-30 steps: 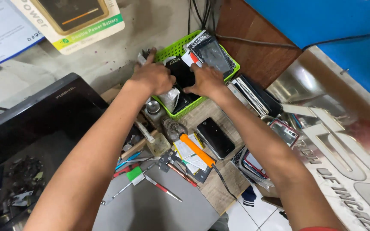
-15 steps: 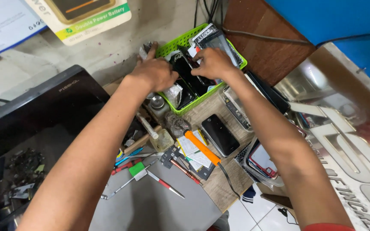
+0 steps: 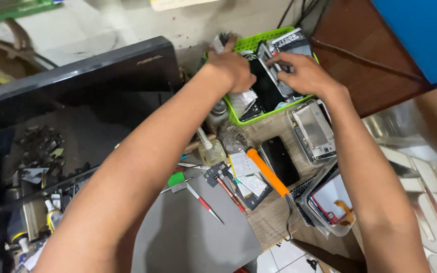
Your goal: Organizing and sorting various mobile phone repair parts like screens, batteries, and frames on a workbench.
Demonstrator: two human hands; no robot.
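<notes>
while both hands are buried in the green basket [image 3: 238, 119] at 12 o'clock of the worktop [image 3: 269, 222], the sorting is best done one piece at a time. the left hand [image 3: 233, 68] is curled at the basket's 9 o'clock side, fingers pressed down onto the parts; whether anything is pinched in that grip cannot be told. the right hand [image 3: 302, 73] sits at the 3 o'clock side, its grip half closed, fingertips on the stacked phone screens [image 3: 266, 86], which stand on edge, tilted, inside the basket.

judgement: the stack should be steadied by the left while a single panel is fanned out by the right, held by its edges only; glass faces and flex cables are likely to be scratched or torn if several are dragged together.

clutter lies close below: a bare phone frame [image 3: 313, 126] just at 5 o'clock of the basket, a black phone [image 3: 279, 159] and an orange-handled tool [image 3: 266, 172] near 6 o'clock. forearms should be kept raised so these are not swept off.
</notes>
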